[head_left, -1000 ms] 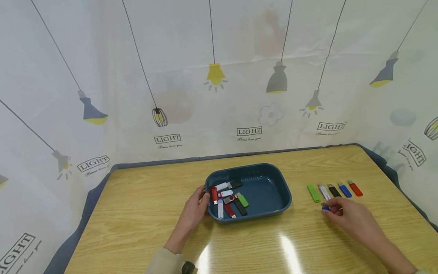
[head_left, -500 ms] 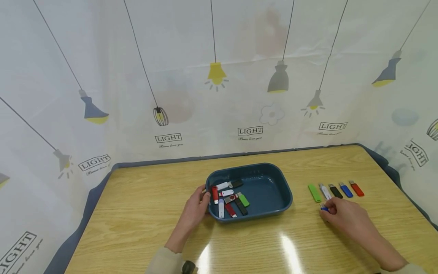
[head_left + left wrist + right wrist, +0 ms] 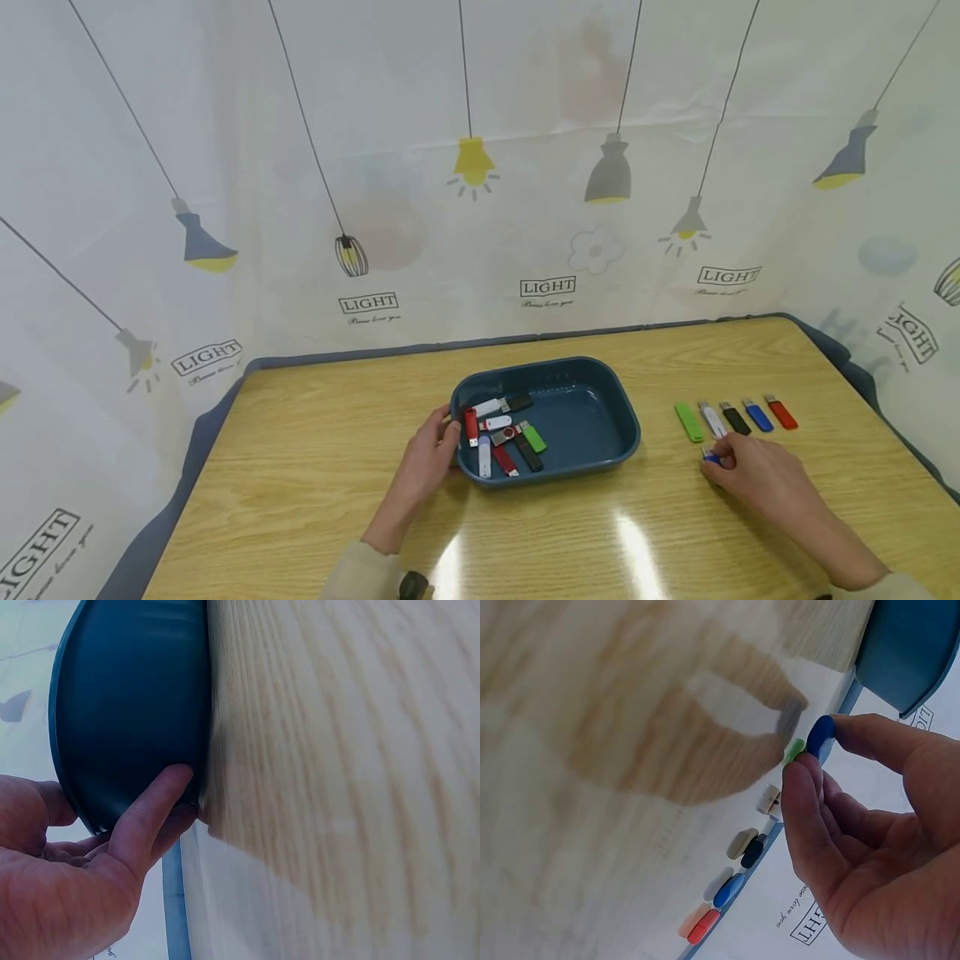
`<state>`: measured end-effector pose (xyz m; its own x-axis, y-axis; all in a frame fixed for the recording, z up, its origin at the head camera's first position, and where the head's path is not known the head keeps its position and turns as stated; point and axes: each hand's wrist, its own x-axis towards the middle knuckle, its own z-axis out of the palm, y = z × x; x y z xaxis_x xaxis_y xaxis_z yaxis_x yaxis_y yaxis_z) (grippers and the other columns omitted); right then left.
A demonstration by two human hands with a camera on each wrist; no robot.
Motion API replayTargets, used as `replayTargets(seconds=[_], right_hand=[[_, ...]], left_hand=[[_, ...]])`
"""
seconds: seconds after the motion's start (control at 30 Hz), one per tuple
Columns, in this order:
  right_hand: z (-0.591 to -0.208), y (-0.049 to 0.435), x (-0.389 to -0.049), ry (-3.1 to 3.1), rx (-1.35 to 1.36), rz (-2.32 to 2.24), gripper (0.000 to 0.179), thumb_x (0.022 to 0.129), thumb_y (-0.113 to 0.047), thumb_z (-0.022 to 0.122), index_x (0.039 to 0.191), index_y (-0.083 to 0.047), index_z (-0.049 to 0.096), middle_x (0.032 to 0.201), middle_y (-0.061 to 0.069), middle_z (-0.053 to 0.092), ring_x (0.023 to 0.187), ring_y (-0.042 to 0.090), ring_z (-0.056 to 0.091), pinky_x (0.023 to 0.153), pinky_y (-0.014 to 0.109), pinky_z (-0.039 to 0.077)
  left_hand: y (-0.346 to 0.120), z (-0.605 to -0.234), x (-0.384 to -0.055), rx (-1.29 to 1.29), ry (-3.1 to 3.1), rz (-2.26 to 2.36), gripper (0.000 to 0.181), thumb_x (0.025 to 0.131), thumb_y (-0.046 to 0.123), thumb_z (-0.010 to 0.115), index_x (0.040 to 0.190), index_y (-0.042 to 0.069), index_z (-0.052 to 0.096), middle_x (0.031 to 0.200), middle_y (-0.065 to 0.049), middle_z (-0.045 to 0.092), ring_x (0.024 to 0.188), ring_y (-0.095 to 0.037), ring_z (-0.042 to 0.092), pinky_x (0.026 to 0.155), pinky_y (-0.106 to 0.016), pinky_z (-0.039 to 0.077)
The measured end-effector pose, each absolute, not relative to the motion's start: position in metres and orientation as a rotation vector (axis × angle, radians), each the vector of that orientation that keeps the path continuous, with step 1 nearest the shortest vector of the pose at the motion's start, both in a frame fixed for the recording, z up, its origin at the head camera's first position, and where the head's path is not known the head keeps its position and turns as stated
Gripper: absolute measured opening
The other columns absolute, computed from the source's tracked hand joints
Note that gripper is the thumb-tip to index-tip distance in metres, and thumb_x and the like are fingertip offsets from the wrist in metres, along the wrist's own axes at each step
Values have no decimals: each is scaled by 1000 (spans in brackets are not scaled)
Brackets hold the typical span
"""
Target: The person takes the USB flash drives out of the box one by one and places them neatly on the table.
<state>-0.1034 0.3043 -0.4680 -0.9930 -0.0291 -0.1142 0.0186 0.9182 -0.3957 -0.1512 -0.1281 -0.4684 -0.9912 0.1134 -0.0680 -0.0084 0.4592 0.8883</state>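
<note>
A dark blue tray [image 3: 585, 471] stands on the table with several USB flash drives in its left half, in red, white, black and green. My left hand [image 3: 427, 454] holds the tray's left end, thumb at the rim and fingers against the outer wall, as the left wrist view shows. Between thumb and fingers, my right hand [image 3: 761, 475] pinches a blue USB flash drive [image 3: 820, 736] just above or at the tabletop. Its metal plug points away from me; the hand hides part of its body.
Beyond my right hand lies a row of USB flash drives: green [image 3: 688, 422], white [image 3: 712, 419], black [image 3: 735, 418], blue [image 3: 758, 416] and red [image 3: 782, 412]. The wooden table [image 3: 315, 467] meets a printed cloth [image 3: 420, 250] at the back and sides.
My right hand has moved slightly left and lowered the blue USB flash drive in front of the row. In the last half second it barely moves. My left hand stays on the tray.
</note>
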Motion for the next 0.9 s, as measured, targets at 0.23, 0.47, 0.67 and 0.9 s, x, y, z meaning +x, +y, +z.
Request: replayTargets(seconds=[0.23, 0.47, 0.67, 0.9], right_hand=[[-469, 304, -104, 2957, -22, -603, 21, 93, -22, 74, 82, -11, 62, 66, -2, 47, 58, 16, 41, 55, 30, 26], [-469, 305, -106, 2943, -10, -589, 19, 93, -22, 74, 87, -7, 66, 68, -2, 51, 58, 17, 44, 54, 31, 29], [-466, 304, -107, 2925, 11, -598, 25, 95, -26, 73, 91, -3, 67, 69, -2, 52, 58, 17, 45, 53, 30, 31], [-448, 296, -107, 2988, -48, -602, 33, 95, -29, 73, 101, 3, 69, 80, 3, 63, 66, 19, 57, 53, 34, 46]], left_hand=[[-129, -469, -152, 103, 2595, 1560, 44, 110, 18, 47, 148, -4, 49, 138, -28, 61, 130, -41, 57, 111, -58, 44], [-128, -470, -152, 91, 2583, 1561, 44, 110, 19, 47, 148, -2, 49, 140, -28, 60, 132, -41, 56, 111, -57, 43], [-128, -470, -152, 98, 2589, 1560, 44, 110, 19, 47, 148, -2, 49, 139, -27, 61, 131, -41, 57, 111, -58, 43], [-129, -470, -152, 104, 2594, 1565, 44, 110, 19, 47, 148, -3, 49, 139, -28, 60, 131, -42, 56, 111, -58, 43]])
